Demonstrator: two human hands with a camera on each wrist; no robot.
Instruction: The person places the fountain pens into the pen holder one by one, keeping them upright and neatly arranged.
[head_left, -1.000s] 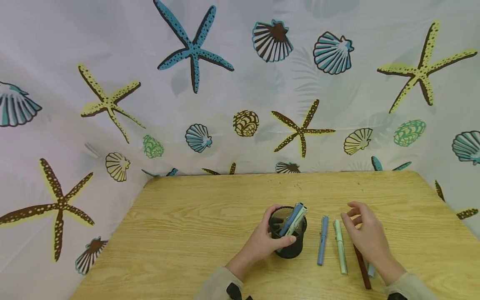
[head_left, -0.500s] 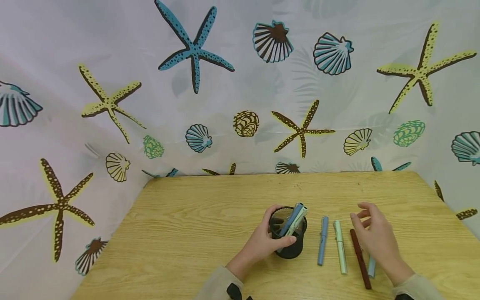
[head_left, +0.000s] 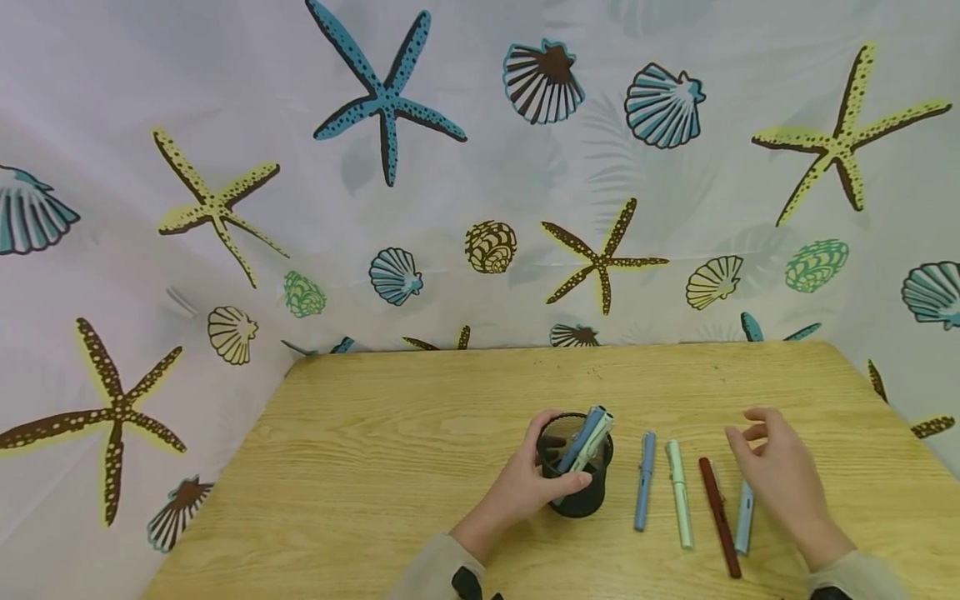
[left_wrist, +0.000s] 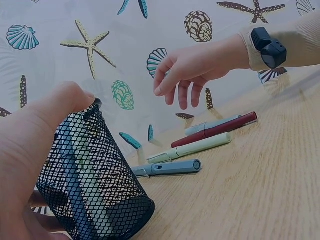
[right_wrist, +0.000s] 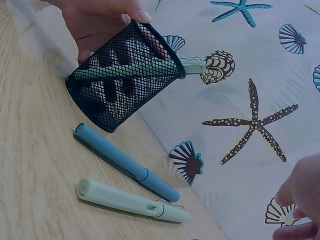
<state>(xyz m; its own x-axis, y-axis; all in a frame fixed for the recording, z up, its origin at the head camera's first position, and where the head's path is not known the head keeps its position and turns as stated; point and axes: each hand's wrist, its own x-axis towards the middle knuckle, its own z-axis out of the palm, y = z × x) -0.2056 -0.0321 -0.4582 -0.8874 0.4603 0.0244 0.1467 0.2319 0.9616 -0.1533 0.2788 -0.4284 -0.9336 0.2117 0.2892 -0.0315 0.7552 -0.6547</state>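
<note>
My left hand (head_left: 521,483) grips a black mesh pen cup (head_left: 581,502), thumb across its near side. Inside the cup stand a blue pen (head_left: 581,437) and a mint green pen (head_left: 597,435), leaning right over the rim. In a row to its right lie a blue pen (head_left: 644,483), a mint green pen (head_left: 680,496), a dark red pen (head_left: 721,521) and a light blue pen (head_left: 744,517). My right hand (head_left: 783,471) hovers over the far end of the light blue pen and hides it; its fingers are loosely bent and hold nothing. In the left wrist view the right hand (left_wrist: 192,72) hangs above the pens.
The wooden table (head_left: 390,442) stretches away to the left and behind the cup. A white cloth (head_left: 480,167) printed with starfish and shells hangs along the back and both sides.
My right hand has moved to the right, off the dark red pen, uncovering it and more of the light blue pen. My left hand and the cup stay in place.
</note>
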